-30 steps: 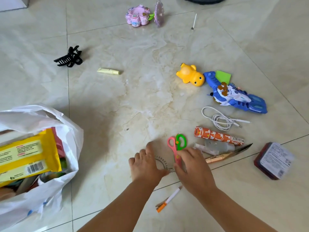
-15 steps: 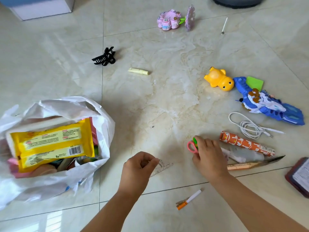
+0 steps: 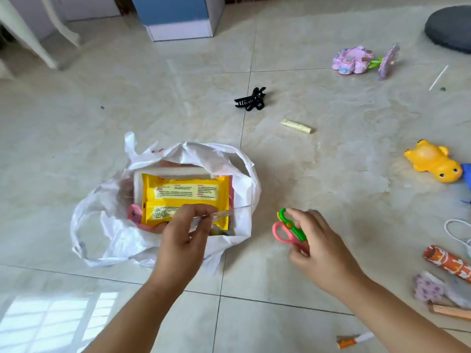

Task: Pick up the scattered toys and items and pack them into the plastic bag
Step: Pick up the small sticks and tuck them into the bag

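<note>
Both hands have swung toward nine o'clock: left hand [image 3: 182, 233] pinches the clear protractor [image 3: 219, 215] over the plastic bag [image 3: 244, 179]; right hand [image 3: 316, 240] grips scissors [image 3: 290, 229], nearly packed.

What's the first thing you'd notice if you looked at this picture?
Probably the white plastic bag on the floor at the middle left, with a bright yellow packet lying on top inside. Over it, the left hand pinches a clear ruler, while the right hand beside the bag grips pink and green scissors.
</note>
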`<state>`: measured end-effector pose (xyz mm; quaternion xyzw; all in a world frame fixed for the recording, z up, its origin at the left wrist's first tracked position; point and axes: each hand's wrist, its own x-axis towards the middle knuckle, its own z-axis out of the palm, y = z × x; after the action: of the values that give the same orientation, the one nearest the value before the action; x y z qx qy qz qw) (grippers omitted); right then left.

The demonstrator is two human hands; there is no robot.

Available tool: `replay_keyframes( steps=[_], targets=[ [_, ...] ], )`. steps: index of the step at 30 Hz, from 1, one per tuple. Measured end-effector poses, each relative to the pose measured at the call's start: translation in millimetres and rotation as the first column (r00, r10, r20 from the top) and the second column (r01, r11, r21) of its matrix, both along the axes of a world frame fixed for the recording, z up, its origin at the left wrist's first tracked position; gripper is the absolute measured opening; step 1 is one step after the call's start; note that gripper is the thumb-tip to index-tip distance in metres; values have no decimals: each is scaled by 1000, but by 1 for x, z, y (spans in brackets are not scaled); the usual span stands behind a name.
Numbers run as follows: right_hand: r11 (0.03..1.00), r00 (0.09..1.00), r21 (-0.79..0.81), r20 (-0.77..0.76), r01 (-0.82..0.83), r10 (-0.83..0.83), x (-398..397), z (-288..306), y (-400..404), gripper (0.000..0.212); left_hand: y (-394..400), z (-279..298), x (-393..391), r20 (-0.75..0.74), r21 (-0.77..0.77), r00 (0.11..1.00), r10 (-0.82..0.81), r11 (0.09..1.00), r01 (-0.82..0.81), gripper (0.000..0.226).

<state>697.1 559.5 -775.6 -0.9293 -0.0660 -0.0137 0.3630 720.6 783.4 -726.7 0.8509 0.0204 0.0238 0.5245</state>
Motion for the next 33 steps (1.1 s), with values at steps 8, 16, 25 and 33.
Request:
replay_keyframes(
  steps=[8, 16, 25, 33],
  targets=[
    [956, 929, -9, 232, -293, 287, 56, 22, 88, 44, 86, 13, 54, 100, 96, 974, 205, 972, -215, 23],
    [942, 884, -152, 328, -299, 333, 110, 21, 142, 25, 110, -6, 113, 110, 404, 978, 176, 891, -205, 7],
    [940, 871, -185, 359, -286, 336, 137, 10, 166, 22, 122, -16, 135, 223, 568, 957, 185, 773, -281, 32],
    [929, 886, -210, 298, -304, 357, 140, 0, 165, 38, 122, -19, 85, 237, 419, 957, 166, 871, -255, 21]
  ],
)
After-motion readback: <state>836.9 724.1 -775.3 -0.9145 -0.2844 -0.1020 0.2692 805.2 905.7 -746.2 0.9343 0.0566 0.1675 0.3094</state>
